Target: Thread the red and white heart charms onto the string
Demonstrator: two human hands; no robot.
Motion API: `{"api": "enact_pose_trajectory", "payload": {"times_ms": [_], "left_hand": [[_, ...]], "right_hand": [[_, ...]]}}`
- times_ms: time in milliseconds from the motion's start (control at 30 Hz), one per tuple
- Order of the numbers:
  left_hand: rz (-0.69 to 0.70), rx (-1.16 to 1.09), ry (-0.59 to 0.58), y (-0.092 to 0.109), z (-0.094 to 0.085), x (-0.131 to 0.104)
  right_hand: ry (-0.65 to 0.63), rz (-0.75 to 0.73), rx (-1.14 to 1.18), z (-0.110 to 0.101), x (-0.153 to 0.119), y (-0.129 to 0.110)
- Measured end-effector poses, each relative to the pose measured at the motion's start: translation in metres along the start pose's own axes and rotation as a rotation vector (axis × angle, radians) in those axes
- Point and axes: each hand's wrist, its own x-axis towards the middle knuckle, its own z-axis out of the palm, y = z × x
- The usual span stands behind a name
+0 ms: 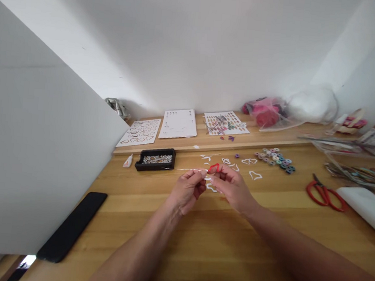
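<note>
My left hand (190,189) is closed in a pinch on a thin white wire (188,170), whose free end sticks out to the left. Close beside it, my right hand (231,186) pinches a small red loop-shaped piece (214,168), which looks wrapped in red thread. The red piece and the wire meet between the two hands. Around and behind the fingers, several white cut-out shapes lie on the table, among them a heart-like outline (255,175) and a leafy sprig (209,157). Part of another white outline (211,187) is hidden by my right hand.
Left stand a black tray of beads (137,166), a small glue bottle (128,161) and a black phone-like slab (73,226). Right are thread spools (276,157), red-handled scissors (325,196) and a white roll (365,208). Pattern sheets (178,124) lie on the raised back ledge.
</note>
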Motion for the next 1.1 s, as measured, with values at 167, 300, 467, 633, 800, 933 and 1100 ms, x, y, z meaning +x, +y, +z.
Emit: {"api": "enact_pose_trajectory", "payload": {"times_ms": [167,300,467,633,800,933,1100], "left_hand": [[0.004,0.005,0.033,-0.001,-0.005,0.003],[0.009,0.018,0.047,-0.003,-0.005,0.004],[0.013,0.041,0.037,-0.005,-0.006,0.005],[-0.03,0.042,0.017,-0.004,-0.006,0.003],[-0.047,0.046,0.01,-0.004,-0.005,0.003],[-0.043,0.063,0.011,-0.005,-0.008,0.004],[0.013,0.094,0.02,-0.008,-0.008,0.004]], "right_hand": [[-0.031,-0.053,-0.066,0.001,0.006,0.014],[-0.009,-0.077,-0.085,-0.001,0.008,0.025],[-0.019,-0.1,-0.085,-0.005,0.006,0.027],[-0.056,-0.118,-0.082,-0.008,0.006,0.023],[-0.075,-0.119,-0.066,-0.011,0.007,0.023],[-0.104,-0.103,-0.031,-0.012,0.008,0.027],[-0.083,-0.082,-0.031,-0.011,0.008,0.032]]}}
